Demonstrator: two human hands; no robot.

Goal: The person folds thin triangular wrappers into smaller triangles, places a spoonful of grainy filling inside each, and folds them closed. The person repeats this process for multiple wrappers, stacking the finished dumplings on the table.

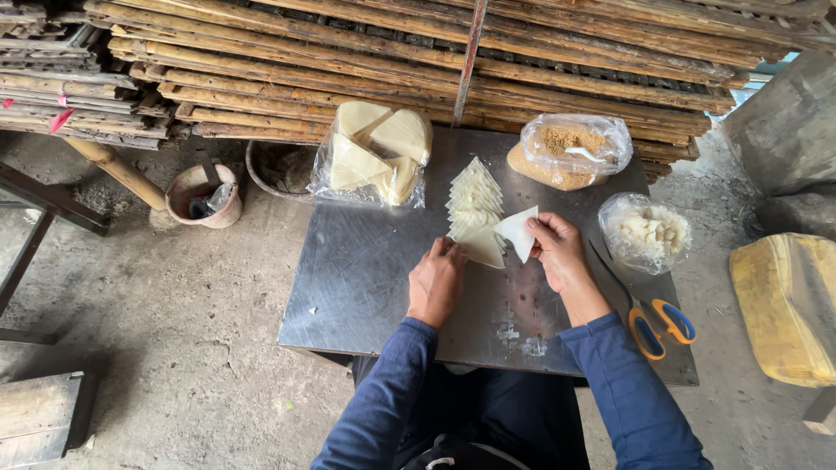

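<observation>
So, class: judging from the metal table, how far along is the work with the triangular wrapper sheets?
Done: a fanned row of triangular sheets lies on the metal table. In hand: the right hand pinches one sheet, and the left hand presses another sheet flat. Left: a bag of larger sheets seems unused, and the two filling bags look full. No folded piece is visible.
</observation>
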